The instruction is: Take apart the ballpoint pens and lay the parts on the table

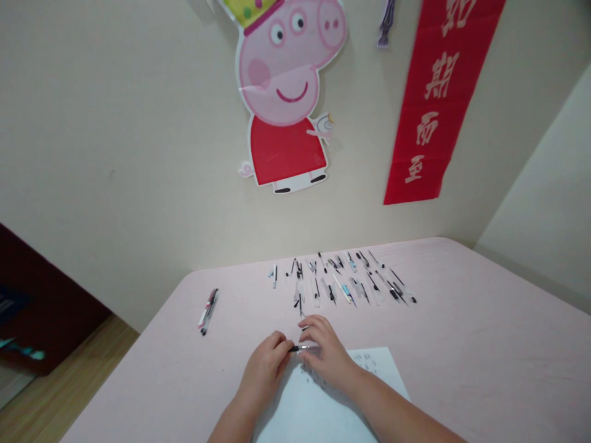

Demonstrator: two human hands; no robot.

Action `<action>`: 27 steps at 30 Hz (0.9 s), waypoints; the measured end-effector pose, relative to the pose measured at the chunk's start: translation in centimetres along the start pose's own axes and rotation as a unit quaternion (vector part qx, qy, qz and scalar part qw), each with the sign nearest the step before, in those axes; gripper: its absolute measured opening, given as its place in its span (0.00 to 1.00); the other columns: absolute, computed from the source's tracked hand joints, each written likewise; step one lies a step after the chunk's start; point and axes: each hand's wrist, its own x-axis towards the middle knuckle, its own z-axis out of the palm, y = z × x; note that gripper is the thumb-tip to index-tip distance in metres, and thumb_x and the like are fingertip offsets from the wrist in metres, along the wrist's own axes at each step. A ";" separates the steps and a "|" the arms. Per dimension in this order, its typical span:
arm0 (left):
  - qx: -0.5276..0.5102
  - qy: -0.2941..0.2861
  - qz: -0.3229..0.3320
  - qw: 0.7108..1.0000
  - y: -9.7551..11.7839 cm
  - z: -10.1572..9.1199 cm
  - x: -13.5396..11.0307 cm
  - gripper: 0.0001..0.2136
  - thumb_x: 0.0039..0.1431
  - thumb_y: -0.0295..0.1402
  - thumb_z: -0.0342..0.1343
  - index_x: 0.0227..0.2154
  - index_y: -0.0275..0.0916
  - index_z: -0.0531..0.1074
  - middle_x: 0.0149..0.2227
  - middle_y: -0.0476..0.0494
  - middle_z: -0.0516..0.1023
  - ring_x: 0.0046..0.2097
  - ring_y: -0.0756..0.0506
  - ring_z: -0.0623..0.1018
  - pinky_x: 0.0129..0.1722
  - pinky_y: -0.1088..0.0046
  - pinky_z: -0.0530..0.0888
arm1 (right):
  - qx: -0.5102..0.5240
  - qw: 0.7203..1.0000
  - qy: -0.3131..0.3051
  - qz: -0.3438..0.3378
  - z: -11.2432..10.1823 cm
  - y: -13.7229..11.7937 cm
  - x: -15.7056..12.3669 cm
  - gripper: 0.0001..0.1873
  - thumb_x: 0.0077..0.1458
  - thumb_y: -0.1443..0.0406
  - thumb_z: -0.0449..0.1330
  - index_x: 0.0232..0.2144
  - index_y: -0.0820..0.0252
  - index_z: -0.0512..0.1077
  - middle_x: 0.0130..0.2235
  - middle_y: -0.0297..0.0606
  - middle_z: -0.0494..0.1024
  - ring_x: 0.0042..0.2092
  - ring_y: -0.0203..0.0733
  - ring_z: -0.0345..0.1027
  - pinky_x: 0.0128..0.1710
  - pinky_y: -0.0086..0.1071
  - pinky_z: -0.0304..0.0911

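Note:
Both of my hands meet over the near middle of a pink table (pixel 462 344). My left hand (pixel 266 364) is closed in a pinch on the dark end of a pen (pixel 300 348). My right hand (pixel 325 354) curls over the pen's clear barrel and grips it. Under my wrists lies a white sheet of paper (pixel 323 406) with small scribbles near its far edge. Beyond my hands, several pens and loose pen parts (pixel 344 283) lie spread in a row across the table.
Two or three assembled pens (pixel 207 311) lie apart at the left of the table. A cartoon pig cutout (pixel 286 92) and a red banner (pixel 436 98) hang on the wall behind. Wooden floor and dark furniture (pixel 41 307) show at lower left.

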 end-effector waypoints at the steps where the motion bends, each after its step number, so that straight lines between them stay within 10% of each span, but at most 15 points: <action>1: 0.003 0.001 0.003 1.000 -0.1 0.1 0.0 0.11 0.60 0.27 0.46 0.37 0.40 0.74 0.36 0.43 0.73 0.37 0.46 0.74 0.36 0.73 0.70 | 0.000 1.000 0.003 -0.001 0.1 0.1 0.0 0.10 0.45 0.71 0.64 0.32 0.57 0.71 0.46 0.42 0.71 0.53 0.46 0.58 0.54 0.44 0.56; 7: 0.022 -0.003 0.007 1.000 -0.3 0.4 0.1 0.11 0.61 0.28 0.46 0.37 0.40 0.74 0.36 0.43 0.73 0.37 0.46 0.74 0.36 0.73 0.69 | -0.012 1.000 -0.015 -0.011 0.0 0.1 0.0 0.09 0.57 0.68 0.55 0.27 0.57 0.72 0.42 0.42 0.74 0.52 0.46 0.59 0.55 0.46 0.55; 27: 0.023 -0.013 -0.008 1.000 -0.4 0.2 0.0 0.11 0.60 0.27 0.46 0.38 0.41 0.73 0.37 0.43 0.72 0.37 0.46 0.74 0.36 0.73 0.69 | 0.000 1.000 -0.012 0.001 0.1 0.0 0.0 0.07 0.49 0.73 0.58 0.28 0.57 0.71 0.44 0.41 0.73 0.52 0.46 0.59 0.54 0.45 0.56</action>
